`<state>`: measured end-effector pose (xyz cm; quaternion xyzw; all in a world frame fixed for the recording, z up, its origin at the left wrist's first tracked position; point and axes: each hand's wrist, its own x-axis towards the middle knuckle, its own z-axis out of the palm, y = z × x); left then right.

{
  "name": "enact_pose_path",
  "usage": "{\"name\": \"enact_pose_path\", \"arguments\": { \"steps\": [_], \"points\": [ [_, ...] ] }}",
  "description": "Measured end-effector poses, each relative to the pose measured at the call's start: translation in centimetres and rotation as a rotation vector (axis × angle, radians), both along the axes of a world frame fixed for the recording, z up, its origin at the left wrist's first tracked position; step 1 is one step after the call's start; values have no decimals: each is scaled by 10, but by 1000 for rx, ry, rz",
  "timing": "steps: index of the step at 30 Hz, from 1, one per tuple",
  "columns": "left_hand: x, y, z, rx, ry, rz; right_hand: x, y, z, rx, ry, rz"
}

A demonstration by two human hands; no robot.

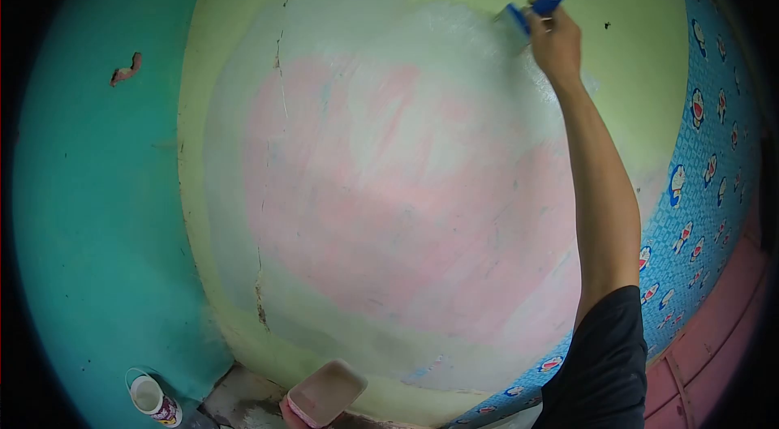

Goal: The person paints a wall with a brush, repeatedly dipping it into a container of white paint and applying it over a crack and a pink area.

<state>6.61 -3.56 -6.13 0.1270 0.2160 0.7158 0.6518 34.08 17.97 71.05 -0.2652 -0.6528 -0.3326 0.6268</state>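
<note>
Up at the right, my right hand is closed around a wide blue paintbrush. Its bristle end is blurred and lies against or very near the green wall, at the edge of a whitish, wet-looking patch. Low in the view, my left hand grips the side of a shallow pinkish rectangular tub, mostly cut off by the frame's lower edge. What lies in the tub is hard to make out. Pink areas show through the pale coat in the middle of the wall.
A white bucket with a handle stands on the floor at the lower left. Teal wall is on the left, with a chipped spot. Blue cartoon-patterned covering runs along the right. A long crack goes down the green wall.
</note>
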Motion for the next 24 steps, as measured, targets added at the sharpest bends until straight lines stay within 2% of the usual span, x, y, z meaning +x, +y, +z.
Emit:
{"name": "enact_pose_path", "arguments": {
  "steps": [1,3,6,8,9,10,13,15,17,19,21,23,24],
  "points": [
    [5,-2,12,2,-19,3,1,0,-1,69,-46,-28],
    [6,-1,4,-3,-42,0,9,1,-10,199,-118,-91],
    [4,3,-20,-15,-72,1,3,7,-92,22,-534,-286],
    [6,4,-19,-24,-77,-5,2,6,-161,-96,-824,-156],
    [7,5,-11,-33,-66,-11,-3,-12,-187,-260,-834,-122],
    [8,5,-6,-42,-53,-16,-4,-22,-199,-402,-743,41],
    [-8,16,-53,184,184,-148,36,-8,-168,-505,-389,101],
    [-2,12,-42,110,172,-111,82,9,-116,-270,-165,196],
    [16,6,-11,41,158,-78,114,-10,-63,-27,-77,4],
    [28,2,10,-32,141,-46,107,-45,-51,41,92,-87],
    [32,-2,20,-51,126,-65,122,-35,-61,180,-46,-187],
    [33,-1,28,-42,124,-104,124,-10,-107,190,-243,-232],
    [34,-3,30,-32,130,-119,123,-4,-142,133,-429,-290]
  ]
}}
